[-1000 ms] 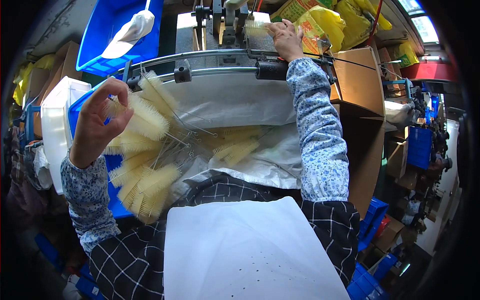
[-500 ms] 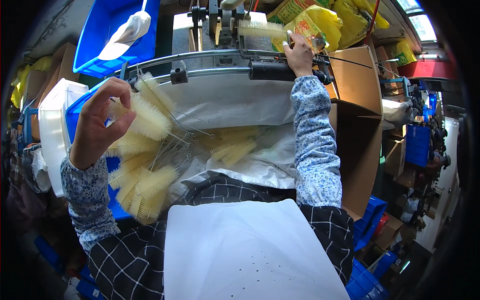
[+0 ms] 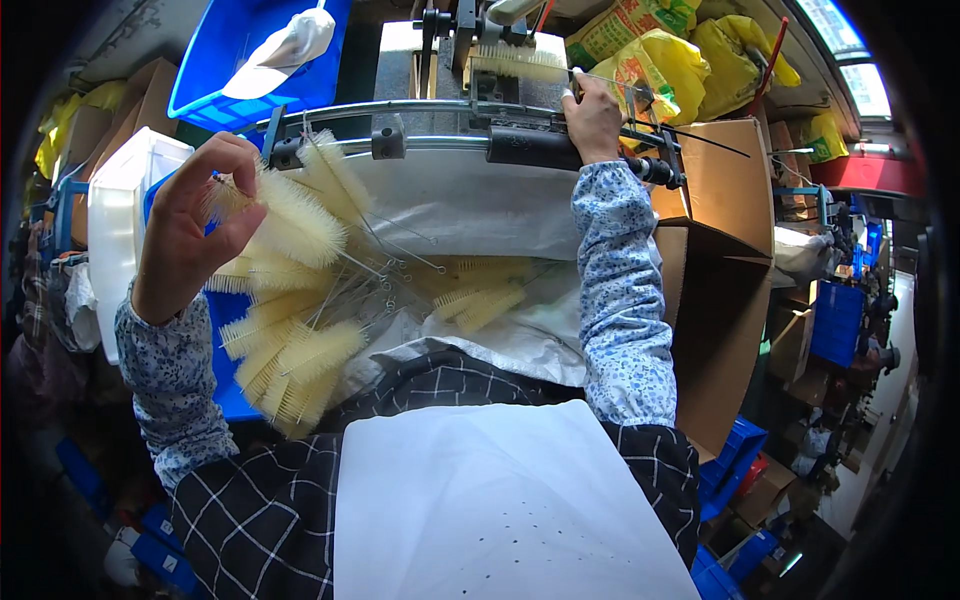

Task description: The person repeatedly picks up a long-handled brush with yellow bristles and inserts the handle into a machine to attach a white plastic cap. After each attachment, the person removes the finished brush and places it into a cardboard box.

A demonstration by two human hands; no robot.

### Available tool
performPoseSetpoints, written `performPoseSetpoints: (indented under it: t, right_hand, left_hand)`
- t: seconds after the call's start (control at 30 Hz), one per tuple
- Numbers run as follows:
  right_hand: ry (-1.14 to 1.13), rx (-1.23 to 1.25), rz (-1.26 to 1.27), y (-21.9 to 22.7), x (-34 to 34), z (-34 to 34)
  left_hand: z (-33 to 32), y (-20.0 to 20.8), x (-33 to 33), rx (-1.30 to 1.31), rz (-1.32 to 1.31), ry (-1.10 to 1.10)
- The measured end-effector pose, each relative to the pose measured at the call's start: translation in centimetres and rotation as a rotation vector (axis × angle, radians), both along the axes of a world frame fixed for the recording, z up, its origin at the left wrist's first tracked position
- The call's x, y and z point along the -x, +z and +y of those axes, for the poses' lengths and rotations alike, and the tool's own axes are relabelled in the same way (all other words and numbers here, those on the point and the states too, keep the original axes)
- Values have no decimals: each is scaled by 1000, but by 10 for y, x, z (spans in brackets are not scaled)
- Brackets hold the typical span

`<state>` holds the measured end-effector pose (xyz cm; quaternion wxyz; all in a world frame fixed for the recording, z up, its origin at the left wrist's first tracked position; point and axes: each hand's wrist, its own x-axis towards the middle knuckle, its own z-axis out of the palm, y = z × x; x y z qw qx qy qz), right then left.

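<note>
My left hand (image 3: 200,225) is curled at the left, thumb and fingers around the bristles of a cream bottle brush (image 3: 290,215). Below it, more bottle brushes (image 3: 318,358) with looped wire stems fan out in a pile. At the far side, my right hand (image 3: 595,118) pinches the right end of another bottle brush (image 3: 520,64), which lies level across the metal machine (image 3: 465,45). That hand rests just above a black sleeve (image 3: 535,147) on the machine's steel rails (image 3: 430,140). Its fingertips partly hide the grip on the stem.
A blue bin (image 3: 205,75) with a white cloth-like item stands far left, a white container (image 3: 120,230) below it. Open cardboard boxes (image 3: 725,320) stand on the right, yellow sacks (image 3: 655,70) behind. A white sheet (image 3: 470,205) covers the surface under the rails; loose bristle pieces (image 3: 480,300) lie there.
The view has shifted, so the bench appears farther right. Relative to the machine, my right hand, its brush and the black sleeve have moved left along the rails. My left hand keeps its curled hold.
</note>
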<state>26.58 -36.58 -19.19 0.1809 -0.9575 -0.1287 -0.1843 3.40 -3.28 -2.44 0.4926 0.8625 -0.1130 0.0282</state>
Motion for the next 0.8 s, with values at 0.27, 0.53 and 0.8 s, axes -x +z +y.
performPoseSetpoints:
  t: [0.27, 0.53, 0.8]
  right_hand:
    - [1, -39, -25, 10, 19, 56]
    - [-14, -6, -91, 5, 29, 93]
    - [9, 7, 9, 7, 14, 27]
  left_hand:
    - [-14, 10, -8, -40, -11, -56]
    - [-16, 9, -12, -29, -38, -72]
    - [0, 5, -5, -20, -30, -24]
